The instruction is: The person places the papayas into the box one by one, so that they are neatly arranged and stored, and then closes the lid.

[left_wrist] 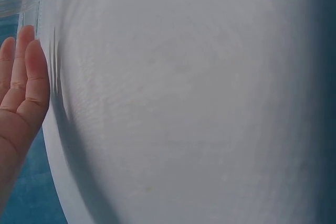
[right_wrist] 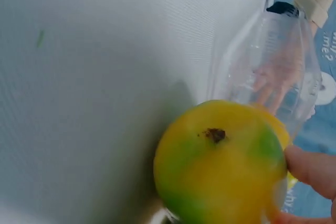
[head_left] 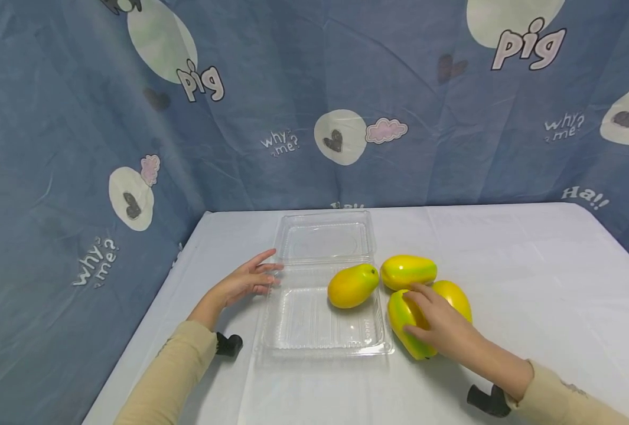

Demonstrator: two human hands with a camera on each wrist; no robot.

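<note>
My right hand (head_left: 447, 323) grips a yellow-green papaya (head_left: 406, 321) just right of a clear plastic clamshell box (head_left: 298, 324). In the right wrist view the dark stem spot of this papaya (right_wrist: 220, 166) faces the camera, with the thumb along its side. Another papaya (head_left: 352, 286) lies inside the box, at the right of its base. The box's lid (head_left: 325, 236) is folded back, away from me. At the box's left edge is my left hand (head_left: 244, 282), its fingers extended and spread; the left wrist view shows these fingers (left_wrist: 37, 72) holding nothing.
Behind the gripped papaya lies one more papaya (head_left: 407, 271), and a further yellow one (head_left: 453, 298) sits partly hidden by the right hand. A white cloth (head_left: 548, 295) covers the table. A blue printed curtain (head_left: 426, 177) hangs along the back and left side.
</note>
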